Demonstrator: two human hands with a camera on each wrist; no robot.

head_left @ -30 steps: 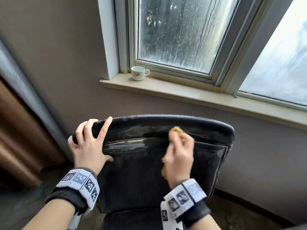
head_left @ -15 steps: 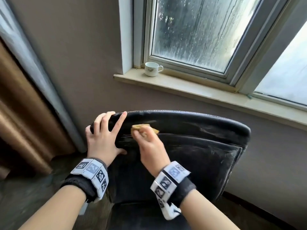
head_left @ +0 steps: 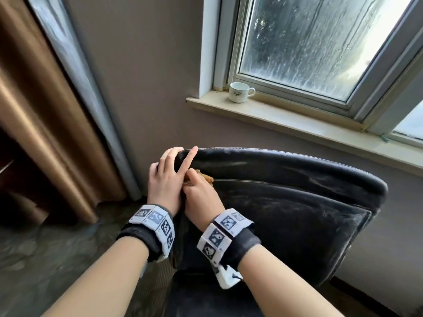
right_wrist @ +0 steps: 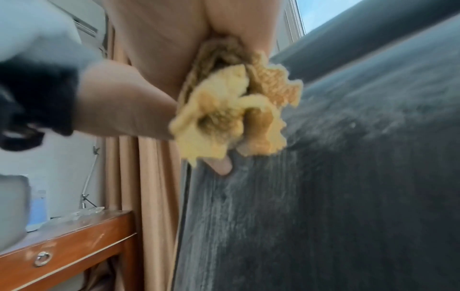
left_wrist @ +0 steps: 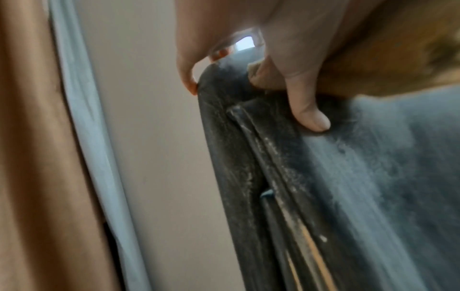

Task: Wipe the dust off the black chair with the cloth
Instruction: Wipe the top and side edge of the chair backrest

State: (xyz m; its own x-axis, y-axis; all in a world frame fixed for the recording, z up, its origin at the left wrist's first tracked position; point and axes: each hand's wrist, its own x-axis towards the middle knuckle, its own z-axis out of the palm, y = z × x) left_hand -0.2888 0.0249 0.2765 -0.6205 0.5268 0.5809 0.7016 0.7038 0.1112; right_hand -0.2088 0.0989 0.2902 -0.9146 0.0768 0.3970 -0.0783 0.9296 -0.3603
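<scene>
The black chair stands with its dusty back facing me, below the window. My left hand grips the back's top left corner, fingers hooked over the edge and thumb pressed on the back panel. My right hand holds a crumpled yellow cloth against the chair back, right beside the left hand and touching it. In the right wrist view the cloth bunches out under the right hand onto the streaked grey-dusted leather. Most of the cloth is hidden under the hand in the head view.
A white cup stands on the windowsill behind the chair. A brown curtain with a grey lining hangs at the left, close to the chair's corner. A wooden desk with a drawer stands to the left.
My right hand has swept the cloth leftward along the upper chair back, from the middle to the left corner beside my left hand. The left hand has kept its hold.
</scene>
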